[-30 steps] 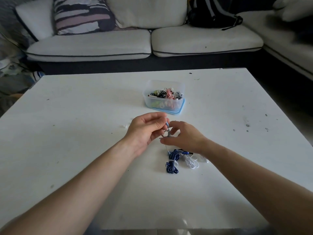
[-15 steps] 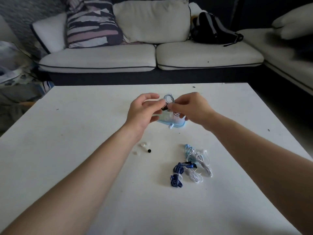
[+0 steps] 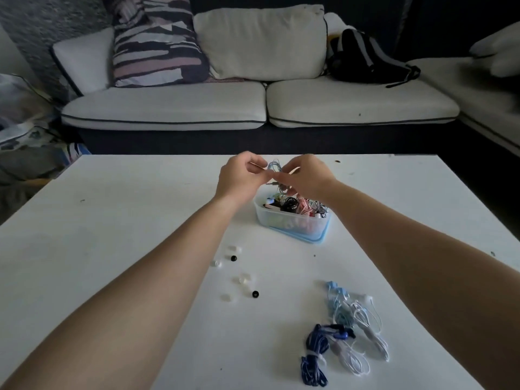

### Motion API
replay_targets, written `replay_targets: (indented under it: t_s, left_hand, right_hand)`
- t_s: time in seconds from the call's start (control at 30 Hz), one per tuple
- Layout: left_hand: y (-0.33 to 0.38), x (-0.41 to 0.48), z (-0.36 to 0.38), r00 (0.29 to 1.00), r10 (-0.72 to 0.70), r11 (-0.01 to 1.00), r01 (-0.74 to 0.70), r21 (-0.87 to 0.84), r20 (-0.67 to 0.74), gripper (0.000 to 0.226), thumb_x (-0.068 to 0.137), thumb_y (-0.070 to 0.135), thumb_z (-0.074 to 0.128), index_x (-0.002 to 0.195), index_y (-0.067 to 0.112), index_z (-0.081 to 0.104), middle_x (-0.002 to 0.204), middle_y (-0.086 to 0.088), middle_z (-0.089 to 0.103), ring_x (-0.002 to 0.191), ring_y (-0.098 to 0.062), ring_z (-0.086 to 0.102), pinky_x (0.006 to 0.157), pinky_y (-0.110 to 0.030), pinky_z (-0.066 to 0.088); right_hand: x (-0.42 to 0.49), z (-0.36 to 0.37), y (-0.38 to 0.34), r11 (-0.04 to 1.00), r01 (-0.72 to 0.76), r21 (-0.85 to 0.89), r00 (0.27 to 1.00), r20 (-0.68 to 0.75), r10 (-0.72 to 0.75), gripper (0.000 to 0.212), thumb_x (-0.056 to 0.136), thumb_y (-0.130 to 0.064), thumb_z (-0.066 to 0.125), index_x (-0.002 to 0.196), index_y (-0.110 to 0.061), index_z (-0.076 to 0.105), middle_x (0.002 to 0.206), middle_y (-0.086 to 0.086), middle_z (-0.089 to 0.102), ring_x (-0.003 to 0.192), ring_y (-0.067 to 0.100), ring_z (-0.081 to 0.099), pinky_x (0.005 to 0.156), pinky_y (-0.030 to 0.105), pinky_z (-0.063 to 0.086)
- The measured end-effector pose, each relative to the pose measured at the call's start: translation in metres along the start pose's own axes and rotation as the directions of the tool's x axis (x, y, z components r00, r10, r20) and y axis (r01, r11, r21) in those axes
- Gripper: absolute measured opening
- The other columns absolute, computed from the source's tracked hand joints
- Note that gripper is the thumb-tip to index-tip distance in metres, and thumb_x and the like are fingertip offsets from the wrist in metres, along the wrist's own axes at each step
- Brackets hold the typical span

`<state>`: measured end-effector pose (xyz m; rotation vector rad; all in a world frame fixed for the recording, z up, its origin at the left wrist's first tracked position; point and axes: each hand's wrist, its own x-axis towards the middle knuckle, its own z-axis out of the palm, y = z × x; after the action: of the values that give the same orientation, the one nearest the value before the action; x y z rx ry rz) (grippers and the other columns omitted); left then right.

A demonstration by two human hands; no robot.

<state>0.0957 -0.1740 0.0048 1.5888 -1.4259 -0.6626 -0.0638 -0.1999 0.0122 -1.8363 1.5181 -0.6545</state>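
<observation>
White tabletop [image 3: 112,220] — left hand [image 3: 239,178] and right hand [image 3: 306,175] pinch what looks like bluish cable [image 3: 273,166], ends hidden.

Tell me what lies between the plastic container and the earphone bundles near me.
Head view: bare table between container and earphone bundles, save a tiny dark speck.
</observation>
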Motion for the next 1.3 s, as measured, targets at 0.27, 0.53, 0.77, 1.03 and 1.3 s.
replay_targets:
  t_s: [0.27,0.53,0.77,1.03,1.3]
  left_hand:
    - [-0.033,0.011,0.023,0.954,0.208,0.687,-0.299,0.662,0.215,0.011,0.085,0.037,0.068,0.091,0.030,0.063,0.090,0.007,0.068,0.087,-0.020,0.062,0.067,-0.031,0.048]
    - [-0.022,-0.008,0.017,0.960,0.164,0.666,-0.277,0.692,0.226,0.019,0.097,0.031,0.053,0.099,0.031,0.072,0.104,0.004,0.068,0.088,-0.020,0.057,0.065,-0.028,0.037]
    - [0.001,-0.075,0.003,0.935,0.122,0.695,-0.319,0.644,0.332,0.018,0.095,0.034,0.053,0.104,0.031,0.068,0.112,0.005,0.065,0.100,-0.022,0.060,0.076,-0.032,0.049]
    - [0.004,-0.194,0.020,0.780,-0.195,0.846,-0.173,0.504,0.595,0.019,0.086,0.034,0.064,0.104,0.026,0.064,0.107,0.003,0.067,0.094,-0.017,0.064,0.087,-0.035,0.053]
    - [-0.006,-0.231,0.037,0.698,-0.366,0.855,-0.009,0.519,0.615,0.047,0.069,0.039,0.071,0.109,0.021,0.054,0.094,0.004,0.071,0.085,-0.018,0.070,0.076,-0.041,0.060]
  right_hand:
    - [0.006,0.009,0.024,0.979,-0.022,-0.205,0.996,-0.090,0.004,0.031,0.092,-0.014,0.043,0.101,-0.012,0.073,0.098,0.003,0.072,0.088,0.028,0.068,0.078,0.040,0.059]
    - [-0.030,-0.003,0.025,0.982,0.025,-0.187,0.997,-0.063,-0.037,0.036,0.092,-0.007,0.041,0.106,-0.019,0.072,0.099,-0.002,0.070,0.069,0.015,0.063,0.071,0.033,0.057]
    - [-0.105,-0.023,0.037,0.989,0.043,-0.141,0.999,-0.004,-0.044,0.025,0.093,-0.012,0.052,0.094,-0.026,0.072,0.094,-0.006,0.071,0.080,0.016,0.066,0.074,0.029,0.052]
    - [-0.201,-0.006,0.061,0.930,0.180,-0.320,0.924,0.381,-0.048,0.033,0.087,-0.015,0.063,0.113,-0.034,0.071,0.107,-0.019,0.065,0.082,-0.003,0.056,0.071,0.007,0.039]
    - [-0.215,0.019,0.068,0.833,0.222,-0.508,0.902,0.432,0.023,0.036,0.083,-0.034,0.069,0.119,-0.035,0.062,0.110,-0.011,0.064,0.102,0.014,0.058,0.084,0.036,0.054]
